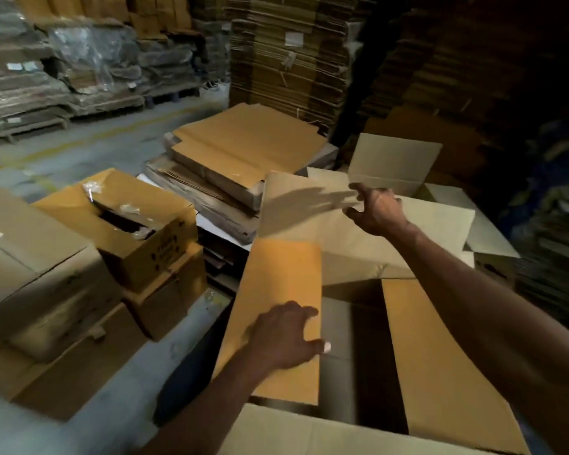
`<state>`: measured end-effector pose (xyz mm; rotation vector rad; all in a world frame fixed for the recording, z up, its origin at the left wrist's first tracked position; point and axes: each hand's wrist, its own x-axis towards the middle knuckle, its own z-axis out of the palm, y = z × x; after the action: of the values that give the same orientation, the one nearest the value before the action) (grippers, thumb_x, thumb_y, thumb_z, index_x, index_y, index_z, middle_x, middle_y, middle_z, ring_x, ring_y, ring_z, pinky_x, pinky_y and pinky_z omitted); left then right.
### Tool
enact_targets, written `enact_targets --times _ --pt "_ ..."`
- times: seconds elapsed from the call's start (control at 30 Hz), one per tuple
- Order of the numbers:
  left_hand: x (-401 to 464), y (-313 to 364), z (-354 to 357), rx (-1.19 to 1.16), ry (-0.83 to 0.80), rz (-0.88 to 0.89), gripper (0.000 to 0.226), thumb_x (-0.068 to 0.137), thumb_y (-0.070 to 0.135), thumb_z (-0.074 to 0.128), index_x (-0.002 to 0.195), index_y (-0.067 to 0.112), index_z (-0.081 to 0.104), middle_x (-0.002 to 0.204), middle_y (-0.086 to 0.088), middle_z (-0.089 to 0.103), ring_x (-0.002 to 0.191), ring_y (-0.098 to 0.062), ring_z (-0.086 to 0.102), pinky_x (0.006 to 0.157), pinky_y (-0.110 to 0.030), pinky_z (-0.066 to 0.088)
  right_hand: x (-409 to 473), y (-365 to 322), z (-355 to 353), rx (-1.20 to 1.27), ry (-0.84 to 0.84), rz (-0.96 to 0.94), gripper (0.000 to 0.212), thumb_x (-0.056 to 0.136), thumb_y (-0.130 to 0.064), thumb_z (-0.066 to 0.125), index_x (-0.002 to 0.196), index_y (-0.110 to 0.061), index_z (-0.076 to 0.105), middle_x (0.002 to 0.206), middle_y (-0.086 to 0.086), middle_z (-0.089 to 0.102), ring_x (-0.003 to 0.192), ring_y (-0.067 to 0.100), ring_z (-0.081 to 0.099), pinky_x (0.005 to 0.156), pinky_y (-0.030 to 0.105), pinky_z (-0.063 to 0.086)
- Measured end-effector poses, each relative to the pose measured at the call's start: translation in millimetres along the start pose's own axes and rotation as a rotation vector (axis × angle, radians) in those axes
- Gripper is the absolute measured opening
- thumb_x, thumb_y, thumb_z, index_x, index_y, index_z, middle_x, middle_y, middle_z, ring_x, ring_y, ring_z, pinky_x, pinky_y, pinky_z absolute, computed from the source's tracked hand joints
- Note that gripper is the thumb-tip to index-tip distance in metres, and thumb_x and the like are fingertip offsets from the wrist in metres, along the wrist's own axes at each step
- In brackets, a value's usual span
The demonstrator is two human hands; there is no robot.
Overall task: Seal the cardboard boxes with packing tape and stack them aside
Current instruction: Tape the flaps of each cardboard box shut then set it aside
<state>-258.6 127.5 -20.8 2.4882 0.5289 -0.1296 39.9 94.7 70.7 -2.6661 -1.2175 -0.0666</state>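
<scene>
A large open cardboard box (440,356) stands right in front of me with its flaps spread. My left hand (286,336) rests on the left flap (276,290), fingers over its inner edge and thumb hooked at the edge. My right hand (375,208) reaches over the far flap (309,211), fingers spread and loosely curved, holding nothing. The right flap (447,372) slopes down into the box. No packing tape is in view.
Closed and half-open boxes (138,231) are stacked on the floor to my left. A pile of flattened cartons (243,149) lies ahead, and another open box (395,165) behind. Tall stacks of flat cardboard (293,54) fill the back. Grey floor (89,149) runs left.
</scene>
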Motion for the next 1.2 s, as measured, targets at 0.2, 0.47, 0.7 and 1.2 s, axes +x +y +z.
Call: enact_targets --times 0.2,0.47,0.7,1.2 --pt "-1.7 -25.3 43.1 0.05 -0.071 0.012 0.072 0.091 0.068 0.061 0.152 0.034 0.046 0.151 0.005 0.051 0.136 -0.02 0.049 0.108 -0.038 0.043 -80.1 15.6 20.9 0.099 0.013 -0.025 0.053 0.097 -0.053 0.061 0.143 -0.029 0.055 0.13 -0.001 0.069 0.131 0.03 0.053 0.103 0.056 0.048" --pt "-39.8 -50.3 34.5 -0.173 0.083 0.015 0.057 0.089 0.055 0.072 0.141 0.036 0.059 0.139 0.013 0.06 0.124 -0.009 0.055 0.103 -0.035 0.048 -258.9 31.5 89.3 0.354 -0.026 0.054 0.049 0.096 -0.059 0.054 0.128 -0.026 0.068 0.117 -0.004 0.07 0.111 0.015 0.06 0.085 0.039 0.056" --pt "34.2 -9.3 -28.8 -0.013 0.217 0.073 0.043 0.092 0.041 0.075 0.131 0.024 0.068 0.138 -0.002 0.064 0.126 -0.024 0.059 0.102 -0.034 0.046 -307.8 49.1 112.3 0.354 -0.161 0.083 0.042 0.094 -0.051 0.06 0.118 -0.019 0.072 0.111 0.003 0.07 0.106 0.025 0.064 0.086 0.039 0.054" --pt "229.1 89.3 -90.1 0.408 0.438 0.032 0.073 0.084 0.043 0.074 0.146 0.023 0.043 0.148 -0.009 0.048 0.14 -0.035 0.036 0.116 -0.059 0.027 -210.2 54.8 72.6 0.208 -0.06 0.075 0.052 0.098 -0.047 0.06 0.146 -0.029 0.05 0.146 0.0 0.051 0.136 0.025 0.044 0.109 0.051 0.044"
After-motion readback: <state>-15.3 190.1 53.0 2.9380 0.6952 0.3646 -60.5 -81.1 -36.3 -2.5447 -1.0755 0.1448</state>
